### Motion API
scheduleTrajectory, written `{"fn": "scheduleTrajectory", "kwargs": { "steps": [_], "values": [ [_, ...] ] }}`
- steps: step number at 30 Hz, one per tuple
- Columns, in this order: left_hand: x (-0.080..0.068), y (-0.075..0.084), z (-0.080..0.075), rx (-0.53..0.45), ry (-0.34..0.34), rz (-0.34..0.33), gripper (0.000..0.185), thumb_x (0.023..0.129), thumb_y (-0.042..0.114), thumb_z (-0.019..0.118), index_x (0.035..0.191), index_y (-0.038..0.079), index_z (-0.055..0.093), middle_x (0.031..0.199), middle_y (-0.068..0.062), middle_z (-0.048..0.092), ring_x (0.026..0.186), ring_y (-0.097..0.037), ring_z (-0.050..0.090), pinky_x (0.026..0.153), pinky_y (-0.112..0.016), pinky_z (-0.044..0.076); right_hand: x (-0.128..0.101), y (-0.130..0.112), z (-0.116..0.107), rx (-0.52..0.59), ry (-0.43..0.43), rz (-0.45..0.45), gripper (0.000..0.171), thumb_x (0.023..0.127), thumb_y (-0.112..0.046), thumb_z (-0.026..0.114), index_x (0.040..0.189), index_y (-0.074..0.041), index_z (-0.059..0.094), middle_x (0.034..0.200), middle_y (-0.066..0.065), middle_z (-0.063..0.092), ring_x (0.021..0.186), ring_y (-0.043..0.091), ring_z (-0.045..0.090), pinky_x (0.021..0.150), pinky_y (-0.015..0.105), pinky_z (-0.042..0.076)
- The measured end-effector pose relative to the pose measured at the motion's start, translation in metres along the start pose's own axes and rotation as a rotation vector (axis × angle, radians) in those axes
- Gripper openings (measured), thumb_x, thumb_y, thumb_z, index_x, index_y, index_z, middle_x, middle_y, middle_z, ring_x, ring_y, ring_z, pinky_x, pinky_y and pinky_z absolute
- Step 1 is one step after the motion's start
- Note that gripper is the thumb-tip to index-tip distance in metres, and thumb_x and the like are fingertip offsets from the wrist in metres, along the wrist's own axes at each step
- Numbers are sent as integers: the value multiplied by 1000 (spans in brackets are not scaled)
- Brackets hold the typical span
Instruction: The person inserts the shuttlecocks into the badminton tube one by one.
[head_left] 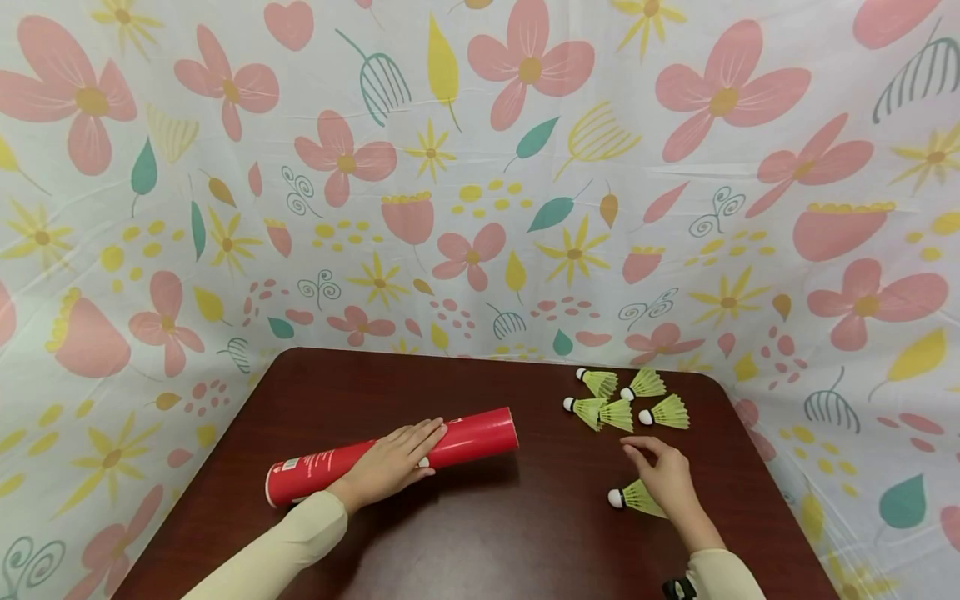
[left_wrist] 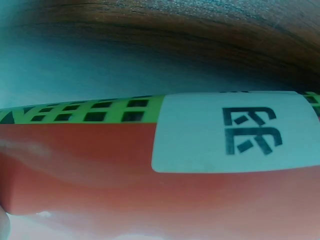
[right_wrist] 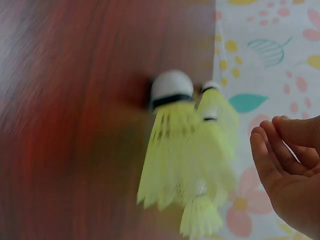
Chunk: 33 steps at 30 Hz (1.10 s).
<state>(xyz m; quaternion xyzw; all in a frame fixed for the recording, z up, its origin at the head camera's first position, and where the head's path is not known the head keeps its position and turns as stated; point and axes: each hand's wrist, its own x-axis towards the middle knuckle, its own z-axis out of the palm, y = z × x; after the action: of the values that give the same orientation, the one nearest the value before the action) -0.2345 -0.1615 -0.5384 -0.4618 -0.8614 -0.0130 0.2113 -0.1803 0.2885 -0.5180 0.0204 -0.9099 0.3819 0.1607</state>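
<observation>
A red cylindrical tube [head_left: 472,437] lies slantwise on the left and middle of the table. My left hand [head_left: 393,462] rests across it, fingers over the top and thumb along the near side. In the left wrist view the tube [left_wrist: 100,165] fills the lower half, with a white label and a green checked band. My right hand [head_left: 663,483] hovers over a yellow shuttlecock [head_left: 636,498] with a white cork, partly covering its skirt. In the right wrist view that hand [right_wrist: 290,170] has thumb and fingertips close together, nothing between them. The nearest shuttlecock [right_wrist: 172,130] looks blurred there.
Several more yellow shuttlecocks [head_left: 666,412] lie grouped at the table's back right, some overlapping. The dark brown table [head_left: 525,533] has rounded far corners. A flowered white cloth [head_left: 480,183] hangs behind it and along both sides.
</observation>
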Motion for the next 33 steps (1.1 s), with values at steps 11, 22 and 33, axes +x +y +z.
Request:
{"fn": "scheduleTrajectory", "kwargs": {
  "steps": [11,22,33],
  "values": [
    [-3,-1,1,-11,7,3,77,90,38,67,151,7,31,150,-12,38,132,-24,44,103,-40,41,-15,27,-27,-91,25,65,21,93,-14,64,108,0,70,94,20,69,42,6,33,44,25,33],
    [-4,-3,0,0,7,-2,77,90,39,66,151,7,30,152,-11,35,132,-26,44,103,-42,42,-22,40,-34,-100,-124,200,36,95,-28,61,111,4,69,93,16,72,55,8,55,50,25,43],
    [-5,-4,1,-4,-5,-6,75,93,41,61,152,9,28,151,-11,37,132,-24,44,105,-40,40,-24,38,-29,-84,-241,218,32,93,-25,65,107,3,70,95,14,71,67,11,60,54,26,46]
  ]
}}
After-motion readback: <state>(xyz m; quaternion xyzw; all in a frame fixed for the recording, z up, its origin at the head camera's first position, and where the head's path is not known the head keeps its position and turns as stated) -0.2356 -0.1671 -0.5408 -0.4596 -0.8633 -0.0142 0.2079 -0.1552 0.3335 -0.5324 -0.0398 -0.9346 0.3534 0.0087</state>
